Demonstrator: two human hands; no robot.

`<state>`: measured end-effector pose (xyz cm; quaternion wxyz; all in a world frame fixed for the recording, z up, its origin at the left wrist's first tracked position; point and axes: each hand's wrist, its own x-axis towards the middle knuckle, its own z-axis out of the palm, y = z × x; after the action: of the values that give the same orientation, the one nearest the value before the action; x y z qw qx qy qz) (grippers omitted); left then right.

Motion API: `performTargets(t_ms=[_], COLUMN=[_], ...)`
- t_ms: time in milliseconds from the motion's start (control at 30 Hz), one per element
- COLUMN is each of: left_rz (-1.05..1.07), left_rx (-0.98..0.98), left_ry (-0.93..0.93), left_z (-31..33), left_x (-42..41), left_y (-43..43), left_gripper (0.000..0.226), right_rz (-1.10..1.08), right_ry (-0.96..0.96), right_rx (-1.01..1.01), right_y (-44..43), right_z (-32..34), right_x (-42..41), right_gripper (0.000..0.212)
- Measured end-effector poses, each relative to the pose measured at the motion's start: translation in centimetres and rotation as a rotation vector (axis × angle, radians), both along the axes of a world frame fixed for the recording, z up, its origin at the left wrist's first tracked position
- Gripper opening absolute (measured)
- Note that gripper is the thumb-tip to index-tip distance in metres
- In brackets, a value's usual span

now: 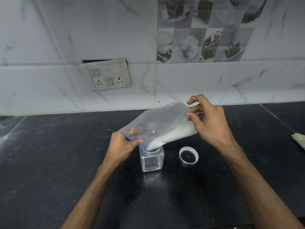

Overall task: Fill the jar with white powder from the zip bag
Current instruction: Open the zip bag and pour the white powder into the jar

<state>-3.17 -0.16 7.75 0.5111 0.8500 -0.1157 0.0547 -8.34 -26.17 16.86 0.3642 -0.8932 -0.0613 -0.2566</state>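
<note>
A black stone counter [49,154] meets white marble-look wall tiles [49,38] bearing a switchboard [108,75].

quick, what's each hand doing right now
Left hand: pinches the zip bag at its blue mouth, over the jar.
Right hand: grip on the bag's raised bottom end.

Jar [151,160] mouth: hidden behind the low corner of the zip bag [162,121]; whether white powder [171,134] enters it cannot be told. Left hand [121,147]: fingers behind the plastic show only as a blur. Pale folded item [299,139], right edge: cut off, unidentifiable. Lid [188,156] inner mark: too small to read. Forearms: cut by the near edge.
</note>
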Motion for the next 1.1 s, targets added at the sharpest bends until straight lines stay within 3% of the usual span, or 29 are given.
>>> performTargets(t_ms=[933, 1100], left_rz=[-0.003, -0.007], left_rx=[-0.021, -0.024], left_ry=[0.013, 0.012], left_z=[0.1, 0.18], left_x=[-0.15, -0.33], left_y=[-0.17, -0.23], left_gripper=[0.037, 0.035], right_rz=[-0.011, -0.004], right_ry=[-0.012, 0.019], right_rx=[0.006, -0.017], right_y=[0.04, -0.14], right_z=[0.55, 0.63], right_x=[-0.19, -0.32], right_gripper=[0.028, 0.038])
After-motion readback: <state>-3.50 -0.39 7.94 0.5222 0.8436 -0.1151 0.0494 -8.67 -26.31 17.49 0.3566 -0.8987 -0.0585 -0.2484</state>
